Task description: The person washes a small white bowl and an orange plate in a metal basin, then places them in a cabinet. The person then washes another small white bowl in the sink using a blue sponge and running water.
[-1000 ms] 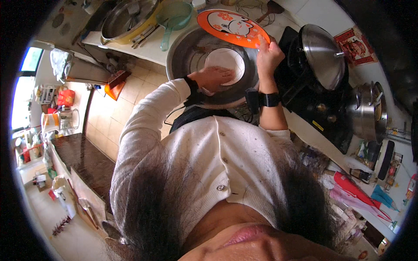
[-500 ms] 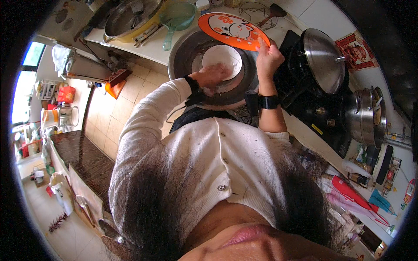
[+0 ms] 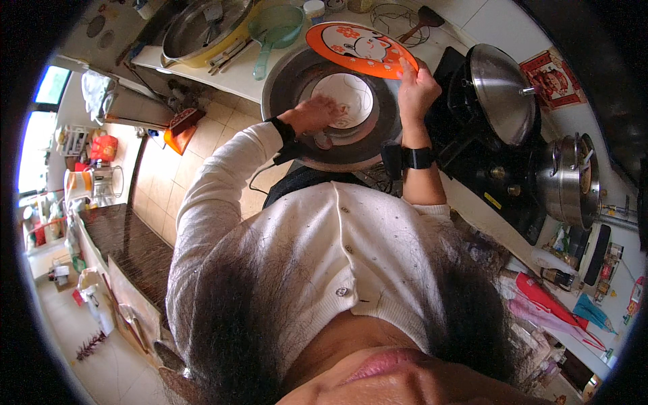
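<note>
A flat orange disc (image 3: 368, 52) with a white cartoon animal face is tilted over the far right rim of a wide grey basin (image 3: 280, 88). My right hand (image 3: 418, 90) grips the disc by its lower right edge, thumb on the printed side. Inside the basin sits a white bowl (image 3: 358, 101) with thin line decoration. At the bowl's left side hovers my left hand (image 3: 314, 115), its fingers stretched toward the bowl and slightly blurred. It holds nothing that I can see; whether it touches the bowl I cannot tell.
A green strainer-like scoop (image 3: 277, 30) and a yellow-rimmed pan (image 3: 202, 34) stand on the counter at the far left. To the right are a black stove (image 3: 493, 179), an upright steel lid (image 3: 503, 94) and a steel pot (image 3: 563, 179). A brown spatula (image 3: 428, 17) lies behind.
My left hand has drawn back to the left, uncovering more of the white bowl. The orange disc and my right hand have hardly moved.
</note>
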